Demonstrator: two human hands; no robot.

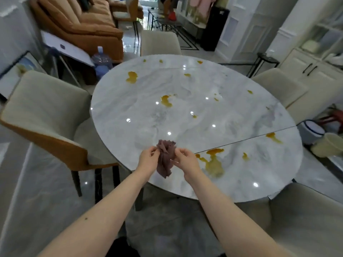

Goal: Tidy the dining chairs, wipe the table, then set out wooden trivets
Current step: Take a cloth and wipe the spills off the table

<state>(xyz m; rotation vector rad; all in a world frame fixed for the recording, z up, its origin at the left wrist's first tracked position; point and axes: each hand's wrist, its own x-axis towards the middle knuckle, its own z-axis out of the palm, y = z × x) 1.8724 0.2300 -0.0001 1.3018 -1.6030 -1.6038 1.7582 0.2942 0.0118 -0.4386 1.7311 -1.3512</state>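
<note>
You hold a crumpled purple-brown cloth (pixel 165 158) between both hands, above the near edge of the round marble tabletop (pixel 232 108). Your left hand (pixel 148 159) pinches its left side with curled fingers, and your right hand (pixel 186 158) pinches its right side the same way, so the two hands sit close together with only the bunched fabric between them. The lower end of the cloth hangs down past the rim of the tabletop.

Just right of your right hand lies the largest yellow-orange spill (pixel 213 162), smeared beside a thin seam that runs across the tabletop. More splashes of the same colour dot the surface: one near the centre (pixel 166 101), one toward the far left (pixel 132 77), one near the right edge (pixel 273 137), and small spots along the far rim.

Cream upholstered chairs ring the tabletop: one with an orange shell at the left (pixel 46 115), one at the far side (pixel 160 43), one at the right (pixel 278 86) and one at the near right (pixel 306 216). Beyond the left chair a blue water jug (pixel 101 61) stands on the floor in front of a tan sofa (pixel 78 17).
</note>
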